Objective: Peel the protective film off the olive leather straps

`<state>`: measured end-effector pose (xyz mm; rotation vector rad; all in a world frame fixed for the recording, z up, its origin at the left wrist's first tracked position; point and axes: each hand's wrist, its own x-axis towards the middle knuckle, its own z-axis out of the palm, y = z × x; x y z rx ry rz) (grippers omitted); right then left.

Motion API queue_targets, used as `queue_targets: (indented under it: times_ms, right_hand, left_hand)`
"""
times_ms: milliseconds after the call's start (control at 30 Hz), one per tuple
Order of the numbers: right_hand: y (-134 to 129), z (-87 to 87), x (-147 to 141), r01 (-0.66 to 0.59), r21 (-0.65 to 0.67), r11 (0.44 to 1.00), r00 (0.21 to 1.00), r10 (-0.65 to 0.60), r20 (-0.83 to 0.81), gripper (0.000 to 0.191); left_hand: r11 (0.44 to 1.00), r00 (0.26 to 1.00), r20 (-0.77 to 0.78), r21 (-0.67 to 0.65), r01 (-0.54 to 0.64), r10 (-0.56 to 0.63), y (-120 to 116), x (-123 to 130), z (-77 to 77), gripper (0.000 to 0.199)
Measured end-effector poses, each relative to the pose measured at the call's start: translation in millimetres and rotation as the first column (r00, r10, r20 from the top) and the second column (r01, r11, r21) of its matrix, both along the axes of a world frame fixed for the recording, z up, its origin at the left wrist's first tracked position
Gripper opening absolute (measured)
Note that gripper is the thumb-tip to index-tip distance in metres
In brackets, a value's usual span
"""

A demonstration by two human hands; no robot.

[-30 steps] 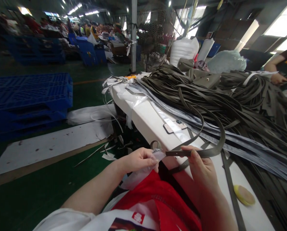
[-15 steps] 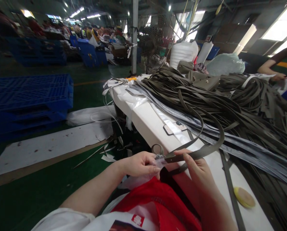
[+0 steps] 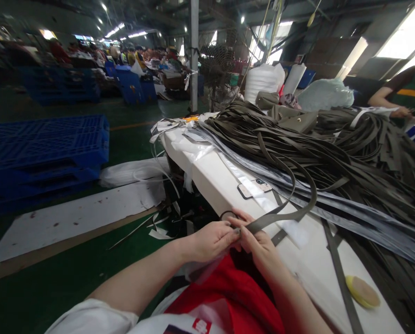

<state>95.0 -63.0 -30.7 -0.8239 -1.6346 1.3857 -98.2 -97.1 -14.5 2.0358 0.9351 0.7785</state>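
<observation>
My left hand (image 3: 210, 240) is closed in a pinch near the edge of the table, and clear plastic film (image 3: 204, 270) hangs below its fingers. Right beside it, my right hand (image 3: 258, 243) grips a dark olive strap (image 3: 284, 217) near its end. The fingertips of both hands meet there and hide the strap's end. Part of a curled strap loop (image 3: 227, 215) shows just behind the fingers. From my right hand the strap arcs back toward a large heap of similar straps (image 3: 284, 144) on the white table (image 3: 210, 183).
A phone (image 3: 254, 188) lies on the table under a clear strip. Long plastic sleeves (image 3: 350, 208) run beside the heap. A round yellow-edged piece (image 3: 362, 291) sits at right. Blue pallets (image 3: 47, 144) stand on the floor at left. Another person's hand (image 3: 400, 112) is at far right.
My right hand has moved left along the strap until its fingers meet my left hand. The plastic seen between the hands is now mostly covered.
</observation>
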Motion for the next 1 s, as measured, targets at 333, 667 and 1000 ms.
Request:
queue_targets:
  times_ms: [333, 667, 1000]
  right_hand:
    - [-2, -8.9, -22, 0.039, -0.093, 0.995, 0.996, -0.046, -0.077, 0.040]
    - [-18, -18.9, -20, -0.567, -0.487, 0.664, 0.786, 0.261, -0.560, 0.047]
    - [19, 34.4, 5, -0.085, -0.363, 0.928, 0.787, -0.161, -0.596, 0.029]
  left_hand:
    - [0.987, 0.988, -0.022, -0.051, -0.155, 0.154, -5, -4, -12.0, 0.061]
    - [0.998, 0.998, 0.018, -0.023, -0.058, 0.059, -31, -13, 13.9, 0.045]
    - [0.968, 0.997, -0.054, -0.243, -0.067, 0.055, -32, -16, 0.5, 0.049]
